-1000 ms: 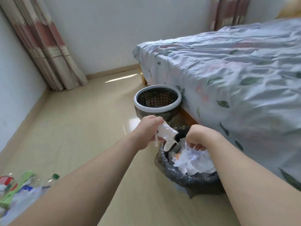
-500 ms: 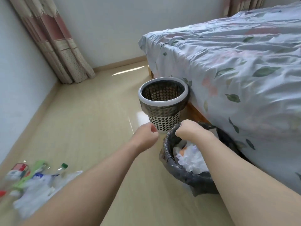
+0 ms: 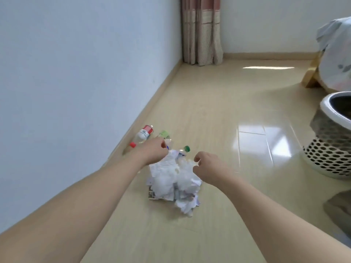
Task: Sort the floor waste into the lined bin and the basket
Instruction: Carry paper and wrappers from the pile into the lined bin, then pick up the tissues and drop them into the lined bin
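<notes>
A heap of crumpled white paper [image 3: 174,182] lies on the floor by the left wall. Behind it lie clear plastic bottles: one with a red cap and red label [image 3: 141,137], one with a green cap [image 3: 186,149]. My left hand [image 3: 154,151] hovers over the far edge of the heap, fingers loosely curled, holding nothing. My right hand [image 3: 206,168] hangs just right of the heap, fingers loosely curled and empty. The perforated basket with a white rim [image 3: 331,137] stands at the right edge. A dark corner of the lined bin [image 3: 340,207] shows at the lower right.
A wall runs along the left with a wooden skirting [image 3: 152,97]. A curtain [image 3: 201,31] hangs in the far corner. The bed with its leaf-print sheet [image 3: 336,56] and a wooden leg [image 3: 311,76] sit at the far right. Glossy floor stretches between heap and basket.
The view has swung left from the bin to the heap by the wall. Both hands left the lined bin, where they dropped paper, and now hover empty over the paper heap.
</notes>
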Motion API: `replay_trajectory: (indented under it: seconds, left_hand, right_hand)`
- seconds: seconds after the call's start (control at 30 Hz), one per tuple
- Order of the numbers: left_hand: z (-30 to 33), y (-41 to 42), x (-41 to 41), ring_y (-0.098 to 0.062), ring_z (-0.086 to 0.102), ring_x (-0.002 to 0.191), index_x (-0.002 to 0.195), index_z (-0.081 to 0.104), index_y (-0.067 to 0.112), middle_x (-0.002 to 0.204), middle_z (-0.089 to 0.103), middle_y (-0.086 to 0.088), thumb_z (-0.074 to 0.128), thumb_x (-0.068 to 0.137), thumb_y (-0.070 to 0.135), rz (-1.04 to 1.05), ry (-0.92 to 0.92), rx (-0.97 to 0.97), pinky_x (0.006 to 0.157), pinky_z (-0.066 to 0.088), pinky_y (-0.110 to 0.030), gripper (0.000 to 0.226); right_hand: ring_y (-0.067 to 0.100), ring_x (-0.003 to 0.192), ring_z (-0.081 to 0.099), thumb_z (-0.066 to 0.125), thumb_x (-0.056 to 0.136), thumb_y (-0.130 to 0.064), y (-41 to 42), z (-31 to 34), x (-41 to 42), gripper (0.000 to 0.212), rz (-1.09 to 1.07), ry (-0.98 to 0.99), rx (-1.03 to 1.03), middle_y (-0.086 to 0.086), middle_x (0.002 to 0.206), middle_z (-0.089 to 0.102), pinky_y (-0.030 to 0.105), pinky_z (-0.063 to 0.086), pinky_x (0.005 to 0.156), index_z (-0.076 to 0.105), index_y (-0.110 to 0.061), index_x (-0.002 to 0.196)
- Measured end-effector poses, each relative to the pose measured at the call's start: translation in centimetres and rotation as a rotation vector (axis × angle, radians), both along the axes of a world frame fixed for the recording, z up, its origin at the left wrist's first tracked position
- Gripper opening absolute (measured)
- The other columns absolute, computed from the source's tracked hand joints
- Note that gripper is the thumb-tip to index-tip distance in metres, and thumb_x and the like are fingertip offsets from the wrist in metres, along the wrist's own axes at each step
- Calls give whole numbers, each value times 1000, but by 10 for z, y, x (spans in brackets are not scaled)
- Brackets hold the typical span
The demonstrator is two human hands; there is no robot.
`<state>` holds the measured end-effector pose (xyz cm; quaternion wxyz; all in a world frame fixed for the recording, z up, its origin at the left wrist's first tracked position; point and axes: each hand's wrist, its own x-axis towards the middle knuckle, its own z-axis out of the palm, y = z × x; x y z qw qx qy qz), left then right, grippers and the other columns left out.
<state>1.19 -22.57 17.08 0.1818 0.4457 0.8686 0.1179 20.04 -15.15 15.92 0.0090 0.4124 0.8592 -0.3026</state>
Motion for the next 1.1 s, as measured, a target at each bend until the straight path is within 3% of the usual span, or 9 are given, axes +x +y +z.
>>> replay_trajectory:
  seconds: [0.17, 0.3, 0.47, 0.7, 0.77, 0.83, 0.93, 1.07, 1.1]
  left_hand:
    - [-85, -108, -107, -18, 49, 71, 87, 50, 17, 82, 56, -1, 44, 88, 21, 202, -118, -91, 60, 37, -31, 7]
    - [-154, -141, -132, -20, 56, 91, 130, 43, 17, 123, 50, -5, 46, 89, 20, 356, -229, -159, 68, 42, -29, 42]
    - [-201, -106, -142, -31, 50, 110, 149, 18, 22, 135, 34, -11, 46, 88, 15, 356, -153, -65, 87, 46, -39, 67]
    - [-229, -19, -198, -32, 58, 102, 153, 2, 19, 130, 45, -13, 43, 94, 31, 361, 106, -44, 70, 42, -36, 72]
    - [-245, -7, -213, -35, 62, 90, 149, 24, 12, 123, 53, -15, 40, 95, 29, 392, 223, -35, 66, 45, -36, 58]
    - [-255, -7, -215, -35, 61, 65, 116, 56, 4, 95, 62, -18, 48, 89, 19, 398, 287, 112, 51, 46, -35, 32]
    - [-271, -10, -218, -34, 56, 51, 82, 58, 4, 68, 58, -15, 68, 78, 7, 425, 352, 211, 43, 38, -31, 11]
    - [-275, -7, -222, -35, 55, 54, 81, 56, 6, 68, 57, -14, 55, 81, 11, 420, 388, 221, 46, 39, -34, 5]
    - [-276, -4, -224, -34, 55, 55, 82, 56, 6, 68, 57, -13, 50, 80, 15, 420, 393, 218, 47, 39, -35, 11]
  right_hand:
    - [18, 108, 52, 47, 89, -15, -49, -47, -91, 43, 115, -111, -74, 2, 127, 52, 25, 41, 75, 47, -17, 132]
    - [19, 104, 52, 45, 89, -15, -55, -74, -126, 45, 105, -180, -57, 4, 130, 46, 26, 40, 75, 43, -16, 135]
    - [26, 114, 46, 47, 90, -16, -36, -96, -165, 44, 79, -209, 64, 7, 129, 44, 32, 40, 86, 40, -15, 133]
    - [26, 120, 38, 46, 91, -17, 17, -117, -212, 43, 100, -225, 271, 5, 132, 42, 32, 34, 98, 41, -16, 134]
    - [28, 122, 38, 44, 92, -17, 43, -124, -226, 42, 4, -228, 236, 6, 133, 43, 34, 34, 98, 43, -15, 134]
    - [29, 124, 38, 42, 92, -17, 70, -128, -237, 43, -98, -274, 176, 8, 134, 44, 36, 34, 97, 42, -13, 136]
    - [30, 119, 40, 43, 90, -18, 109, -141, -258, 39, -118, -470, 127, 9, 130, 48, 36, 34, 93, 47, -12, 128]
    - [26, 97, 39, 48, 85, -22, 142, -157, -283, 7, -69, -685, 68, 4, 91, 54, 38, 29, 87, 49, -15, 85]
    - [26, 96, 39, 51, 85, -25, 149, -162, -288, 10, -44, -731, 69, 3, 86, 53, 39, 28, 90, 46, -17, 80]
